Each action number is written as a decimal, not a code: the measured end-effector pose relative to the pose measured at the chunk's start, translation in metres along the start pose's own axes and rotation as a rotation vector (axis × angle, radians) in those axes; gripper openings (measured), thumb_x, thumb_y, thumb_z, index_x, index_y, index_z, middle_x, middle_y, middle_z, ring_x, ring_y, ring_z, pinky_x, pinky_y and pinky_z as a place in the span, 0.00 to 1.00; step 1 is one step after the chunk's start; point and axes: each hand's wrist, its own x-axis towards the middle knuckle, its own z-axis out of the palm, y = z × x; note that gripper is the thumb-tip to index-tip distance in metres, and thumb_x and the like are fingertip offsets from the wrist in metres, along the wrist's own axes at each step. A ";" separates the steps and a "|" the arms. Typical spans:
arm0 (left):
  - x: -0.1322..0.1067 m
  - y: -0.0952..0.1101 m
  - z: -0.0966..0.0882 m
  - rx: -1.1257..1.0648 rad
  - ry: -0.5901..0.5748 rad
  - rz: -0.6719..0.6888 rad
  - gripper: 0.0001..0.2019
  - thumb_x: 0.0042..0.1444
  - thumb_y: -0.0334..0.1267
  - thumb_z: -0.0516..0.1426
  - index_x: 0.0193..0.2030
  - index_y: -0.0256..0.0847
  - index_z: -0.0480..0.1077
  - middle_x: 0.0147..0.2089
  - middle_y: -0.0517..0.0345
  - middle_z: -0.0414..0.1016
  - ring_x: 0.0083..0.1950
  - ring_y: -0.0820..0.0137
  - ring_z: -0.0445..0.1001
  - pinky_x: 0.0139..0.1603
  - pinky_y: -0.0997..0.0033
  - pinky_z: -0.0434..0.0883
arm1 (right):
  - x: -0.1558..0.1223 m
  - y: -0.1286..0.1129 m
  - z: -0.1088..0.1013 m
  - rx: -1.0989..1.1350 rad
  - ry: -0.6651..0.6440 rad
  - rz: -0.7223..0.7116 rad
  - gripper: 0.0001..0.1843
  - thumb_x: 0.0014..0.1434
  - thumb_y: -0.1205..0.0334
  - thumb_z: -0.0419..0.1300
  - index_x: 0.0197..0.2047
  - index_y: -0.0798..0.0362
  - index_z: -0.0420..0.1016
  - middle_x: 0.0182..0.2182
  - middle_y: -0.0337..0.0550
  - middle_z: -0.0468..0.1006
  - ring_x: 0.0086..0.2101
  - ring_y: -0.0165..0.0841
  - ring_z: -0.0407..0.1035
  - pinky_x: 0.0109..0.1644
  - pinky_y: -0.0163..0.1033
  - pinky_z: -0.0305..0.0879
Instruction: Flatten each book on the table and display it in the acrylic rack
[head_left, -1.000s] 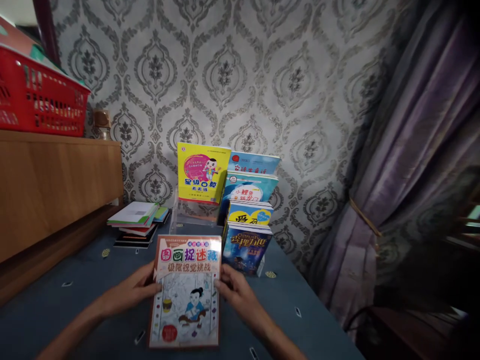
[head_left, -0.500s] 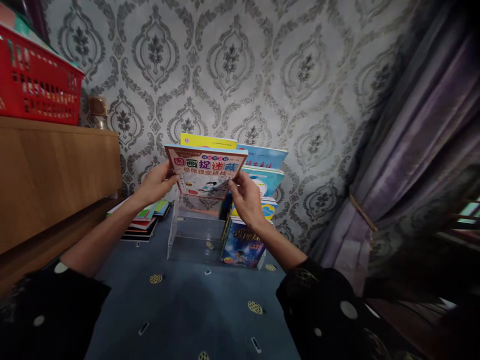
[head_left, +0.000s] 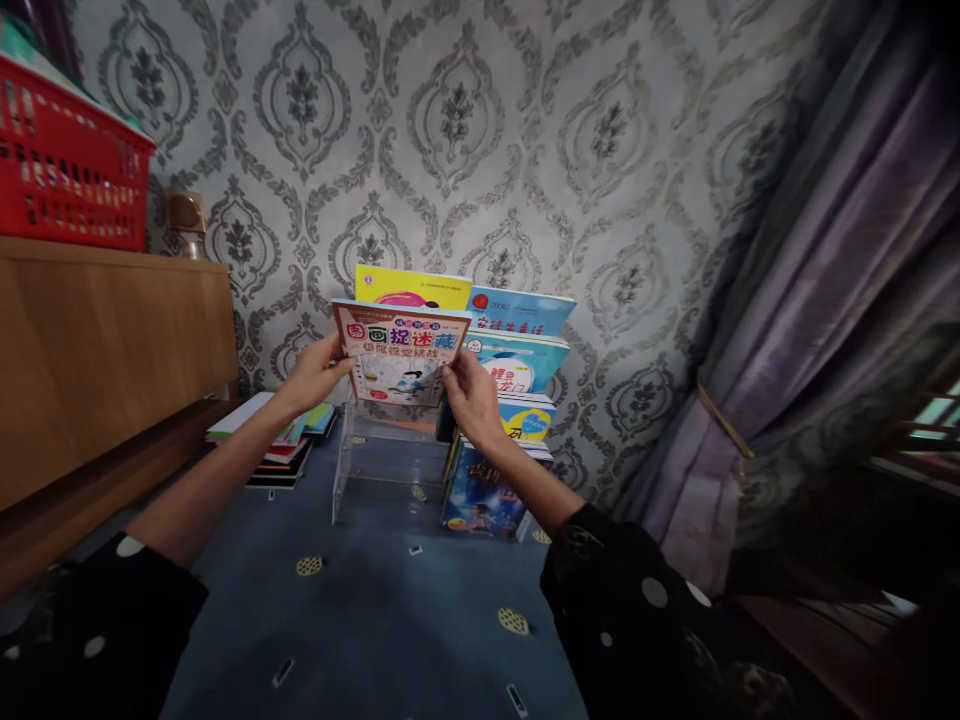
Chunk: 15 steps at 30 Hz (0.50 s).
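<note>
Between both hands is a picture book (head_left: 401, 350) with a brown-bordered cover and colourful Chinese lettering. My left hand (head_left: 319, 375) is closed on its left edge, and my right hand (head_left: 472, 395) pinches the right edge. The book leans back at the upper left of a clear tiered book rack (head_left: 341, 475), in front of a yellow book (head_left: 412, 290). On the rack's right side stand a blue book (head_left: 525, 308), a teal book (head_left: 525, 365), a yellow-and-blue book (head_left: 529, 420) and a dark blue book (head_left: 480, 495). Whether the held book's lower edge touches the rack is hard to see.
A stack of books (head_left: 281, 470) lies left of the rack on the blue patterned cloth (head_left: 375, 620). Further left stands a wooden cabinet (head_left: 120, 350) with a red plastic basket (head_left: 82, 170) on top. A tied curtain (head_left: 720, 420) hangs at the right.
The held book has come slightly lower and left, uncovering more of the yellow and blue books behind. My right hand moved left with it. The camera view has shifted a little.
</note>
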 end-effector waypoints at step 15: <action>0.000 -0.034 0.004 -0.068 0.044 -0.162 0.20 0.46 0.38 0.61 0.47 0.37 0.71 0.46 0.50 0.80 0.47 0.59 0.77 0.51 0.58 0.73 | 0.005 0.010 0.017 -0.147 -0.030 0.005 0.20 0.59 0.64 0.51 0.55 0.54 0.66 0.45 0.54 0.78 0.44 0.45 0.72 0.52 0.52 0.67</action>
